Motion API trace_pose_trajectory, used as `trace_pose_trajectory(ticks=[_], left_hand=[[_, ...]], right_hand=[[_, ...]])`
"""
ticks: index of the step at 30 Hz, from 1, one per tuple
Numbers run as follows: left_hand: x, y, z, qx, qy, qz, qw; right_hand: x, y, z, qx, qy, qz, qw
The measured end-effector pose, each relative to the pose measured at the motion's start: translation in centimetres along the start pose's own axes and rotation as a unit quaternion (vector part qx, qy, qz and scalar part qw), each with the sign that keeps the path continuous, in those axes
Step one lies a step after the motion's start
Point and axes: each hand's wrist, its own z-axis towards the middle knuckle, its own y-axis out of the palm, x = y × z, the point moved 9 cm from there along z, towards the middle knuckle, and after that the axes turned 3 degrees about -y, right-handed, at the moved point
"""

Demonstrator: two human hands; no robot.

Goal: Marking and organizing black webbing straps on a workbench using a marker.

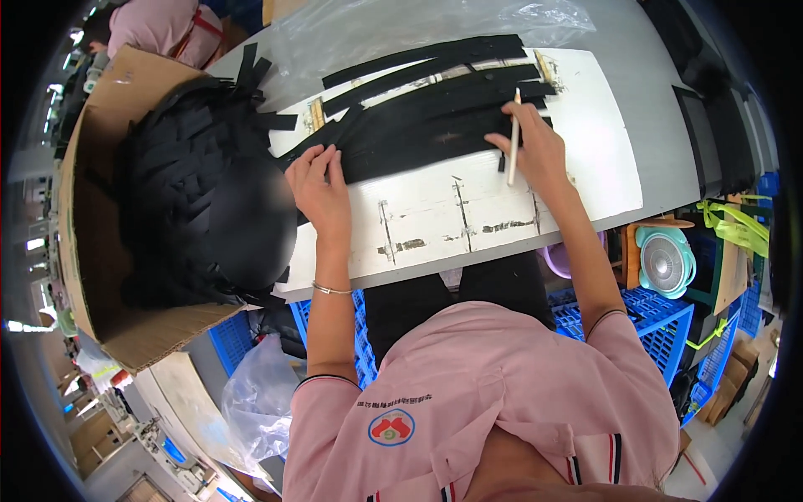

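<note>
Black fabric strips lie side by side across a white board with dark marked lines on its near part. At the strips' left ends, my left hand has bent fingers closed on the end of a black strip; the exact grip is partly hidden. My right hand is over the strips' right ends. It holds a slim white pen-like stick, nearly upright in the view, between thumb and fingers. Which end of the stick is its tip I cannot tell.
An open cardboard box heaped with black pieces stands left of the board. Clear plastic sheeting lies at the table's far side. Blue crates and a teal fan are at the right below the table. Another person is at far left.
</note>
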Motion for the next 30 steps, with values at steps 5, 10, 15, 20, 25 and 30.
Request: trace_pose_trajectory(ticks=[5, 10, 15, 20, 25, 30], left_hand=[[1.8, -2.0, -0.4, 0.052, -0.005, -0.024, 0.998], [6.3, -0.7, -3.3, -0.021, 0.067, -0.053, 0.996], [2.3, -3.3, -1.7, 0.078, -0.131, -0.145, 0.978], [6.9, -4.1, -2.8, 0.051, -0.030, -0.136, 0.989], [12.0, -1.3, -7.8, -0.070, 0.036, -0.154, 0.985], [14.0, 2.0, -11.9, -0.181, 0.088, -0.162, 0.966]], right_hand=[[0.9, 0.1, 2.5, 0.068, 0.028, 0.046, 0.996], [1.1, -2.2, -1.7, 0.118, 0.095, 0.188, 0.970], [-1.3, -3.3, -6.7, 0.085, 0.064, 0.109, 0.988], [-5.6, -1.1, -6.6, 0.026, -0.103, 0.050, 0.993], [-5.7, 3.8, 1.1, 0.008, -0.117, 0.090, 0.989], [0.0, 3.8, 5.0, -0.066, 0.058, 0.427, 0.900]])
